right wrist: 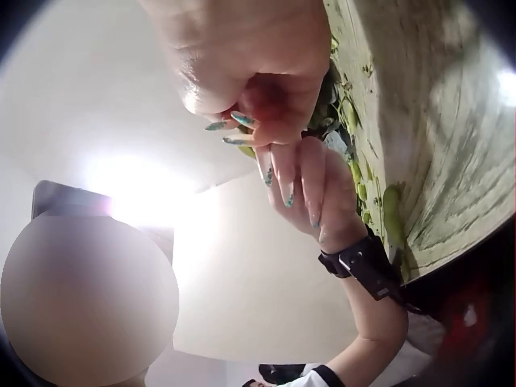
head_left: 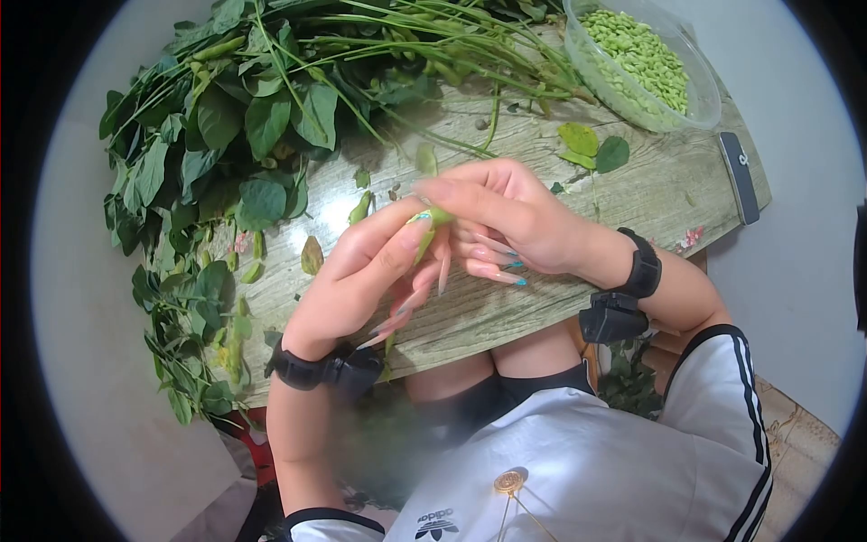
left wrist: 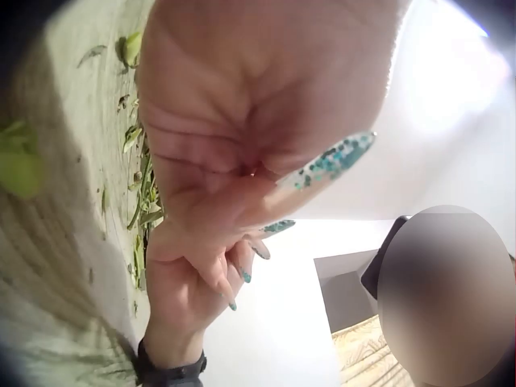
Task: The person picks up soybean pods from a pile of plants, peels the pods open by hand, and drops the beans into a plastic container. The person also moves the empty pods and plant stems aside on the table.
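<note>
In the head view a green pod is pinched between the two hands above the table's near part. The left hand grips its lower end with thumb and index finger, the other fingers loosely bent. From the other side, the right hand holds the upper end between thumb and index finger. The fingertips of both hands meet around the pod. In the wrist views the left hand and right hand hide most of it.
Leafy stalks with pods cover the table's far and left side. A clear tub of shelled green beans stands at the far right, near a phone. Loose pods and yellow-green leaves lie on the wooden table.
</note>
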Demonstrator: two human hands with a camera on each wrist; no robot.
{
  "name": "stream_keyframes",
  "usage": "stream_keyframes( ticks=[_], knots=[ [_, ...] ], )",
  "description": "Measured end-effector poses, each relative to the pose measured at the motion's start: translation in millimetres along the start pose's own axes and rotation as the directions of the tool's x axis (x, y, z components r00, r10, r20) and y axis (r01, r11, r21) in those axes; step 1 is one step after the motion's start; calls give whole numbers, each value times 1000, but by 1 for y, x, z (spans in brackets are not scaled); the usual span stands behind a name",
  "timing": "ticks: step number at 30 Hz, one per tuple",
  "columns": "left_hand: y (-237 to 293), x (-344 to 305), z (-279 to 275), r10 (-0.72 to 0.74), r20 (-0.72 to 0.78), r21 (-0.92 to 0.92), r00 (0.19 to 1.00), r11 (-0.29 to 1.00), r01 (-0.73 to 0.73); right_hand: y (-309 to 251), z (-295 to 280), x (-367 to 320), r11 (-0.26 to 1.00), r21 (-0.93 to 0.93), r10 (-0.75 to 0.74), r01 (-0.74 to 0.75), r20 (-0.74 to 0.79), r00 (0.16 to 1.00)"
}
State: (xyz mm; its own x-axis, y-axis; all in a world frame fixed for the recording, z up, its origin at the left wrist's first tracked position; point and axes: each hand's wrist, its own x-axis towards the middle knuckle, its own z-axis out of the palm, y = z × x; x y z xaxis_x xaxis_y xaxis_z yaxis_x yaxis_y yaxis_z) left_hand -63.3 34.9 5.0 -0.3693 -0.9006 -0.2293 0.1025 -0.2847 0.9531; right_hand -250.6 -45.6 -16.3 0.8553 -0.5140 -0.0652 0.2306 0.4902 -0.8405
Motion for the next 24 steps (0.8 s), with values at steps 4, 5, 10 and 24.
stream_keyframes(
  ticks=[4, 5, 10, 24],
  knots=[
    [2, -1, 0, -10, 5, -45, 1000, 999, 10, 2, 0, 1, 998, -61, -29, 30, 10, 1000],
    [1, -1, 1, -12, 4, -46, 1000, 999, 12, 0, 1, 2, 998, -60, -28, 28, 10, 1000],
    [-3, 3, 3, -9, -80, -98, 997, 995, 1, -4, -2, 4, 965, -257, -56, 51, -15, 998],
    [-1, 7, -7, 202, -200, 566, 959, 822, -55, 3, 0, 6, 499, -845, -358, 195, 3, 934]
  ],
)
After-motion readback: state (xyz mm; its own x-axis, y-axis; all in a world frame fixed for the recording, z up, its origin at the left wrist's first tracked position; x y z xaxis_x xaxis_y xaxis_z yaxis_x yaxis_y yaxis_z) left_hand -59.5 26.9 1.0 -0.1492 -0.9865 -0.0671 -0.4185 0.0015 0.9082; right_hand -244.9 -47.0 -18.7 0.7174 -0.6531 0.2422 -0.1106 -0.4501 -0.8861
